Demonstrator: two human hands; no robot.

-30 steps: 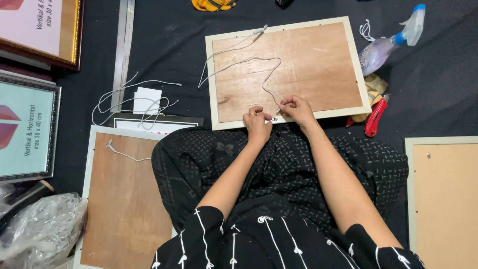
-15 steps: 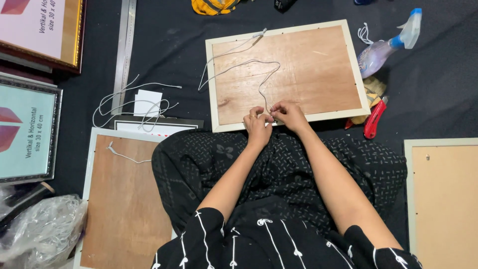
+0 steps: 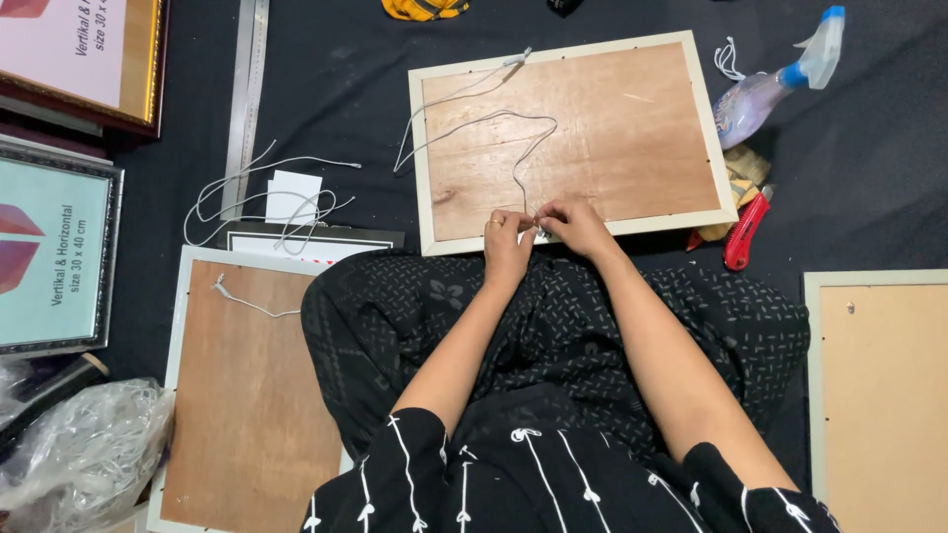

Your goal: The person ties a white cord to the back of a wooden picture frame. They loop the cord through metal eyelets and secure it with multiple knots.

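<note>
**White cord pinched at the lower rail of a face-down frame**

The left hand and the right hand are closed together on a thin white cord at the near rail of a picture frame lying face down on the dark floor cloth, just beyond the knees. From the fingers the cord runs in a slack loop across the backing and trails off the frame's far left corner.

A likely hazard is judged to be slippage: the cord is thin and smooth-looking, so a pinch could be lost. The loose loop could also be snagged or tangled on itself, and the light frame could be dragged across the cloth if the cord is pulled hard.

The backing is matt brown board with faint grain and a darker knot; the rails are pale, flat and narrow. A translucent spray bottle and a red-handled cutter lie to the right.
</note>
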